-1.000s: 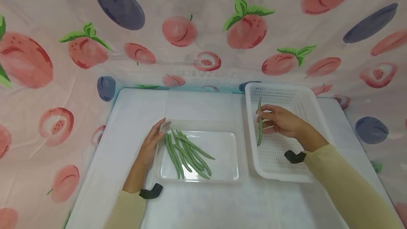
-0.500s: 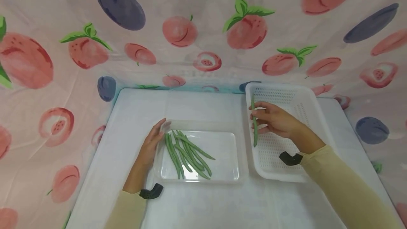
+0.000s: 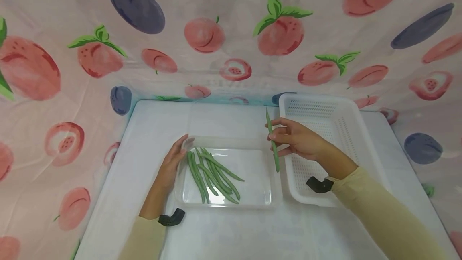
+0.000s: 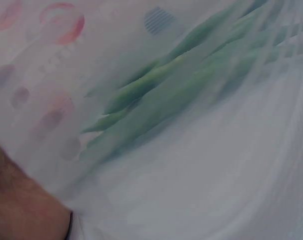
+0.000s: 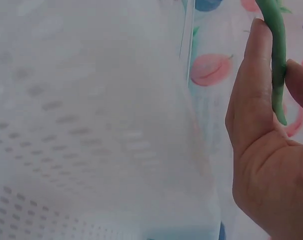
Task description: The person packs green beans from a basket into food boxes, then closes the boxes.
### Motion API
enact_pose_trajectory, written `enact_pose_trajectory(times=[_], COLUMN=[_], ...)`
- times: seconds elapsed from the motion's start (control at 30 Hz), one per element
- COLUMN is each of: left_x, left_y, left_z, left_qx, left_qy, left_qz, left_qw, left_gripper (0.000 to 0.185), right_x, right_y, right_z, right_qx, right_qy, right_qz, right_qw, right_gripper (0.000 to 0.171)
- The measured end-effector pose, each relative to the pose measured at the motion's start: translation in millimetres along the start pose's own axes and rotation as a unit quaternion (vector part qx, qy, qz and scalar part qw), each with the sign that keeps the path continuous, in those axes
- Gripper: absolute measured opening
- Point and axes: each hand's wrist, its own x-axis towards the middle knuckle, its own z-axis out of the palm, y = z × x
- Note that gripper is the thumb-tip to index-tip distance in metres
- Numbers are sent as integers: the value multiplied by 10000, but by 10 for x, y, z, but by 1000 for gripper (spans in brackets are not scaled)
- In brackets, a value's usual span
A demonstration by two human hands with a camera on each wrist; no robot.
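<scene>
My right hand [image 3: 293, 139] pinches a single green bean [image 3: 272, 141] that hangs upright over the gap between the two containers. The right wrist view shows that green bean [image 5: 275, 60] pressed between finger and thumb. A clear plastic tray [image 3: 252, 196] in the middle of the table holds several green beans [image 3: 211, 175]. Along its left rim rests my left hand [image 3: 172, 163], fingers straight. Through the tray wall, the left wrist view shows those green beans [image 4: 181, 85] blurred. At the right stands a white perforated basket [image 3: 343, 113] with nothing visible inside.
The white table [image 3: 151, 127] is enclosed by a fruit-print cloth backdrop [image 3: 202, 35] at the back and both sides. Both wrists wear black bands, and the sleeves are pale yellow.
My right hand has carried the bean leftward, from over the white basket to its left rim beside the clear tray. The left hand has stayed put.
</scene>
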Motion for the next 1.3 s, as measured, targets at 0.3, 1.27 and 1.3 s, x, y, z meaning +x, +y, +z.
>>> enact_pose_trajectory(times=[0.3,1.27,1.3], left_x=[-2,3,3], left_y=[-3,-6,-6], left_z=[1,-9,-9], left_qx=[60,-215,-218], left_qy=[49,-59,-64], left_qz=[-40,249,250], left_qw=[10000,9994,9994], left_gripper=[51,53,53], right_x=[63,224,226], right_y=[-71,-124,-123], right_z=[229,593,603], right_qx=[-229,-184,-158], right_qy=[-101,-619,-631], right_qz=[181,331,339], right_qw=[9995,9974,9973], right_gripper=[49,69,68])
